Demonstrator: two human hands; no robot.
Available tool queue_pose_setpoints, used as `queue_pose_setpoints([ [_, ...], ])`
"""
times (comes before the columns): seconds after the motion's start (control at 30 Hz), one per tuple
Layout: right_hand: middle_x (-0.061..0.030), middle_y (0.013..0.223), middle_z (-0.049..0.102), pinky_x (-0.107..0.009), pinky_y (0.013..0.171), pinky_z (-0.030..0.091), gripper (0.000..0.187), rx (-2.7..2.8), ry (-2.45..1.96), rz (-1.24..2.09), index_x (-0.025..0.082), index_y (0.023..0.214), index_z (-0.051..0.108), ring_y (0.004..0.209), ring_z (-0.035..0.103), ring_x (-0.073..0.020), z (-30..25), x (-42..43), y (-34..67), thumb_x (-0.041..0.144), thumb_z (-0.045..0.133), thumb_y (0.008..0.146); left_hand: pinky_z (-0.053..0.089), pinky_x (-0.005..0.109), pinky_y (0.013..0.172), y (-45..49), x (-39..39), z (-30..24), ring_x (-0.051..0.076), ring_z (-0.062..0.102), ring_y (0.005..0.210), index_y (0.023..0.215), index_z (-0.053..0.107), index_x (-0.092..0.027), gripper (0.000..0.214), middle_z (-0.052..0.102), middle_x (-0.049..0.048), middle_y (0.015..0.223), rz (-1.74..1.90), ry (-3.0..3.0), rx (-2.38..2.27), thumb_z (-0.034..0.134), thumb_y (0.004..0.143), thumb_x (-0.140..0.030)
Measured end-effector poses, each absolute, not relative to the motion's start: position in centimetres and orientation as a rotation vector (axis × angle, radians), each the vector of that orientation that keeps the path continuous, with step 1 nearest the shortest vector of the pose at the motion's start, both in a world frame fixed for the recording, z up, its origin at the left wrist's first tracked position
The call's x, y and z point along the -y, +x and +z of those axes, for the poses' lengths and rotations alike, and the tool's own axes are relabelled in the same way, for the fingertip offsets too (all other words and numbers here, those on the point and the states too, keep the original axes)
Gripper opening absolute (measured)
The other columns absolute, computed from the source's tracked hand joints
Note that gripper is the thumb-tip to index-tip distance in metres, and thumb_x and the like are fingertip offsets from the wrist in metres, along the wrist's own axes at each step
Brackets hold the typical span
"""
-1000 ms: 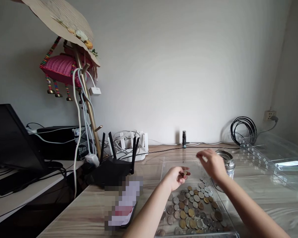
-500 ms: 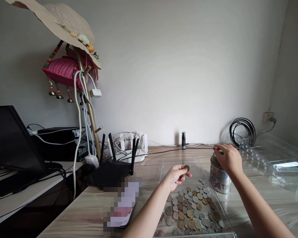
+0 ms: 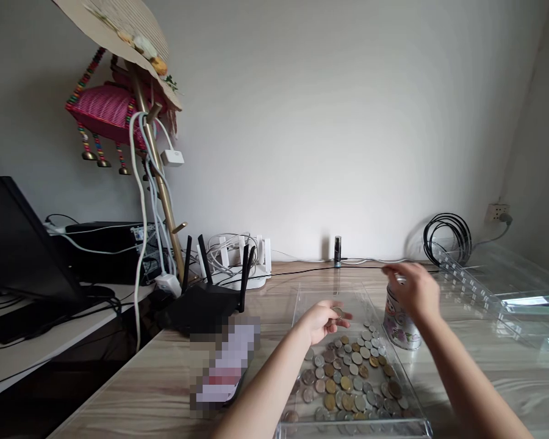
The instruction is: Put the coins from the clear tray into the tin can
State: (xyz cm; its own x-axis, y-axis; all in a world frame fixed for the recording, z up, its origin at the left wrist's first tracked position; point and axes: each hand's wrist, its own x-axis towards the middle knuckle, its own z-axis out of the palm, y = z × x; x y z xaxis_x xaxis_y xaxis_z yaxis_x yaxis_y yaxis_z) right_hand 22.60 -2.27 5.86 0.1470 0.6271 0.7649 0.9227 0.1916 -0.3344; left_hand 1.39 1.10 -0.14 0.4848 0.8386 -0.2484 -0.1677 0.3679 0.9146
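Note:
My left hand is over the far part of a clear plastic tray, palm partly turned up. A coin lies in its fingers, with the thumb lifted off to the side. Many silver and brass-coloured coins are spread across the tray below. To the tray's right stands a round tin with a floral pattern. Above its top is my right hand, thumb and fingers brought together; whatever is between them is too small and blurred to name. The hand hides part of the tin's rim.
A phone-like item, blurred out, lies left of the tray. Behind it are a black router and white routers. A small dark bottle stands near the wall. Clear plastic boxes and coiled black cable occupy the right side.
My left thumb has come away from the coin and the fingers have loosened around it. My right hand has shifted slightly left above the tin. The whole view has tilted a little.

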Motion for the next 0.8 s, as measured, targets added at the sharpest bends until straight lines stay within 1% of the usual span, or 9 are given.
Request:
queue_pose_setpoints([
  [0.13,-0.0037,0.079,0.062,-0.026,0.057,0.034,0.024,1.435,-1.786,-0.357,0.024,0.076,0.064,0.082,0.051,-0.0200,6.3,1.1,26.8,0.037,0.046,0.068,0.028,0.014,0.037,1.6,-1.0,-0.2,0.017,0.062,0.072,0.086,0.051,-0.010,0.021,0.061,0.0165,0.092,0.814,1.058,-0.859,0.054,0.065,-0.007],
  [0.2,-0.0037,0.073,0.062,-0.026,0.056,0.034,0.023,1.526,-1.869,-0.261,0.024,0.073,0.065,0.077,0.052,-0.0196,6.0,0.6,27.6,0.036,0.048,0.065,0.023,0.013,0.034,1.6,-1.1,-0.2,0.016,0.062,0.071,0.078,0.053,-0.010,0.013,0.061,0.0163,0.093,0.816,1.100,-0.869,0.057,0.066,-0.013],
  [0.27,-0.0042,0.073,0.062,-0.028,0.061,0.035,0.023,1.578,-1.889,-0.289,0.023,0.073,0.065,0.078,0.052,-0.0209,5.9,0.6,27.4,0.036,0.048,0.065,0.016,0.014,0.031,1.5,-1.2,-0.2,0.014,0.061,0.064,0.076,0.053,-0.010,0.012,0.062,0.0163,0.091,0.801,1.118,-0.884,0.054,0.068,-0.019],
  [0.4,-0.0070,0.091,0.060,-0.032,0.074,0.034,0.029,1.593,-1.624,-0.491,0.020,0.089,0.061,0.089,0.048,-0.0222,5.6,1.6,23.7,0.035,0.040,0.075,0.011,0.016,0.032,1.5,-1.1,0.0,0.007,0.050,0.040,0.097,0.046,-0.012,0.024,0.063,0.0141,0.080,0.768,1.115,-0.868,0.042,0.075,-0.023],
  [0.47,-0.0064,0.090,0.060,-0.028,0.070,0.037,0.028,1.791,-1.438,-0.331,0.020,0.089,0.061,0.082,0.051,-0.0175,4.6,2.0,20.9,0.031,0.036,0.079,0.011,0.016,0.032,1.5,-1.0,0.1,0.004,0.043,0.035,0.108,0.039,-0.015,0.034,0.062,0.0089,0.074,0.782,1.147,-0.824,0.040,0.075,-0.021],
  [0.53,-0.0033,0.080,0.061,-0.024,0.060,0.038,0.026,2.026,-1.327,-0.038,0.022,0.086,0.060,0.068,0.053,-0.0135,3.0,2.1,18.4,0.032,0.038,0.079,0.011,0.016,0.033,1.6,-0.8,0.1,0.003,0.041,0.035,0.114,0.034,-0.018,0.044,0.058,0.0022,0.066,0.791,1.192,-0.786,0.042,0.071,-0.018],
  [0.67,-0.0011,0.068,0.060,-0.022,0.057,0.038,0.020,2.082,-1.271,0.248,0.020,0.078,0.059,0.061,0.053,-0.0124,0.9,1.5,16.1,0.033,0.045,0.074,0.011,0.015,0.034,1.7,-0.6,0.1,0.004,0.041,0.037,0.114,0.035,-0.019,0.052,0.045,-0.0054,0.054,0.739,1.252,-0.768,0.045,0.064,-0.014],
  [0.73,-0.0016,0.068,0.060,-0.023,0.059,0.039,0.019,2.006,-1.245,0.252,0.019,0.073,0.058,0.063,0.053,-0.0132,1.4,1.5,16.4,0.034,0.047,0.072,0.010,0.015,0.034,1.7,-0.6,0.1,0.004,0.041,0.038,0.112,0.038,-0.020,0.049,0.047,-0.0045,0.056,0.731,1.216,-0.741,0.046,0.064,-0.015],
  [0.8,-0.0029,0.072,0.061,-0.024,0.060,0.039,0.022,1.918,-1.195,0.221,0.019,0.073,0.059,0.066,0.053,-0.0138,2.7,1.8,17.5,0.036,0.046,0.074,0.010,0.015,0.034,1.6,-0.7,0.2,0.003,0.039,0.038,0.109,0.041,-0.020,0.043,0.053,-0.0006,0.066,0.753,1.105,-0.706,0.046,0.066,-0.017],
])
